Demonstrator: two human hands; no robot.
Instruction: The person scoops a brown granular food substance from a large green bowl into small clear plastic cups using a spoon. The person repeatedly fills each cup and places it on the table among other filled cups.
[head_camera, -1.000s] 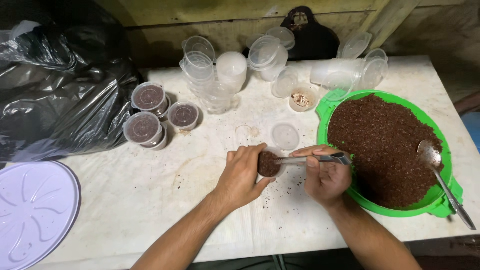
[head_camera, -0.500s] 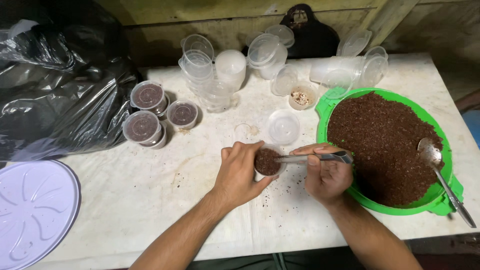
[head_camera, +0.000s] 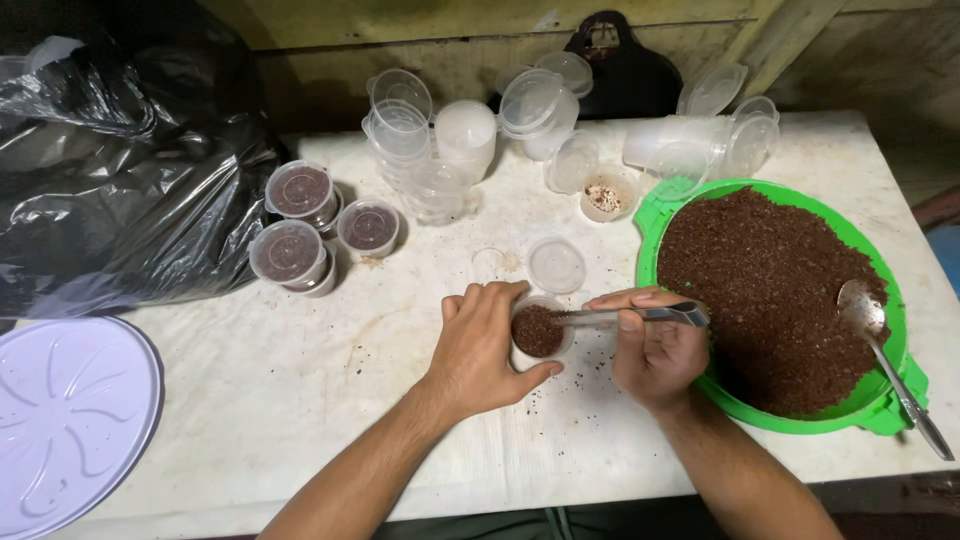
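While the left hand (head_camera: 478, 345) curls its fingers around the small cup (head_camera: 538, 331) of brown mix, the right hand (head_camera: 655, 352) pinches a spoon (head_camera: 625, 316); pressing gently, level, should avoid spills.

The small cup (head_camera: 540, 330) is clear, glossy plastic, filled with coarse, matt brown soil. The spoon (head_camera: 632, 315) is shiny metal. The green basin (head_camera: 655, 215) is smooth plastic. The black bag (head_camera: 130, 190) is crinkled, glossy plastic film. The white tabletop (head_camera: 300, 400) looks matt and stained.
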